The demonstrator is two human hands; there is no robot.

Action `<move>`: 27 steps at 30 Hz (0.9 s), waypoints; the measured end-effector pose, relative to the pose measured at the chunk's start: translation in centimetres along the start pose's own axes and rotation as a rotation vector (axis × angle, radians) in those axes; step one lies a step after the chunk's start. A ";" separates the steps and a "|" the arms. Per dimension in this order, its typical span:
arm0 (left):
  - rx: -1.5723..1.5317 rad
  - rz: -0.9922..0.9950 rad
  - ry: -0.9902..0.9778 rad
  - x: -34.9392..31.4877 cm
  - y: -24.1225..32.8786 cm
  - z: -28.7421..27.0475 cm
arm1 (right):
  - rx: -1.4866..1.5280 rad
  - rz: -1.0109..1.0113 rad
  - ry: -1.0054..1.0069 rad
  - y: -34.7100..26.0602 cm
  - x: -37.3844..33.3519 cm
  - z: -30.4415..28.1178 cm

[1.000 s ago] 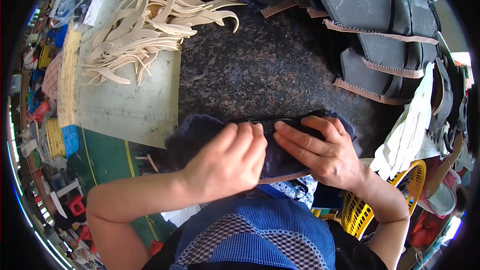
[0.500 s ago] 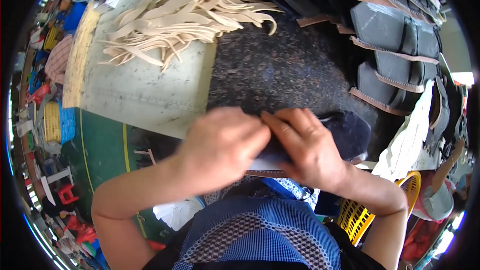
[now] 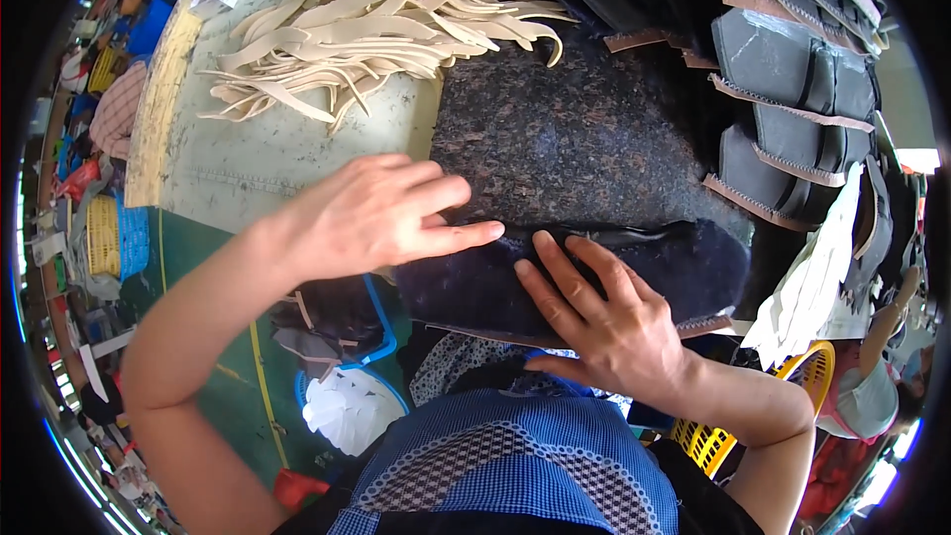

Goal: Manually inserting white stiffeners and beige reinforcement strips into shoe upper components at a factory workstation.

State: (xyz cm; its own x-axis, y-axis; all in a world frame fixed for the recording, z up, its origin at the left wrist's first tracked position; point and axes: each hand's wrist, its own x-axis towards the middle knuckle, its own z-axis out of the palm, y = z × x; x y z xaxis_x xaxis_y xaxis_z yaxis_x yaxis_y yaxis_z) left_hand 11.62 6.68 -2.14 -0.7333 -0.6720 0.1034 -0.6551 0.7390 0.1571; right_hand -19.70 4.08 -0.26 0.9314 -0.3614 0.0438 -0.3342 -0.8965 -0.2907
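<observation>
A long dark navy piece of leather-like material [image 3: 693, 272] lies along the table's near edge, a folded black strip along its far side and a brown stitched band at its near edge. Pressed on its middle is my right hand [image 3: 609, 312], fingers spread and holding nothing. My left hand [image 3: 381, 213] hovers over the left end of the piece. One of its digits stretches toward the folded strip while others curl loosely, and no object shows in it. Whether that fingertip touches the strip, I cannot tell.
A heap of beige strips [image 3: 347, 35] covers the back left of the table. Overlapping dark pieces with brown edges [image 3: 783, 54] are stacked at the right, beside white strips [image 3: 807, 267]. Below stand a yellow basket [image 3: 708, 441] and a container of white pieces [image 3: 352, 406].
My left hand has moved left and slightly away from me, apart from my right hand. My right hand has spread flatter, and more of the dark piece is uncovered.
</observation>
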 end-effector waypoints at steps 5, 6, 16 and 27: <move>0.162 0.019 -0.138 0.8 1.0 -3.1 | -0.110 -0.090 0.110 4.8 -4.6 0.2; 0.169 0.022 -0.151 1.6 1.3 -3.2 | -0.104 -0.083 0.138 4.8 -5.0 0.2; 0.061 0.127 0.529 14.0 0.5 -7.6 | -0.063 -0.015 0.006 -1.6 -13.7 10.1; 0.476 -0.268 0.664 28.2 -6.2 -15.1 | 0.399 0.032 0.158 0.8 -10.3 -1.9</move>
State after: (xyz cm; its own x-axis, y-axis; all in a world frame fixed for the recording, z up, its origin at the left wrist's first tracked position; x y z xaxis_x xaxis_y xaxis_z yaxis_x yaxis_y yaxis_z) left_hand -2.25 -17.57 14.62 -0.3818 -0.6058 0.6981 -0.9065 0.3928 -0.1549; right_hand -29.80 6.56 0.86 0.8775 -0.4503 0.1652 -0.2521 -0.7261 -0.6397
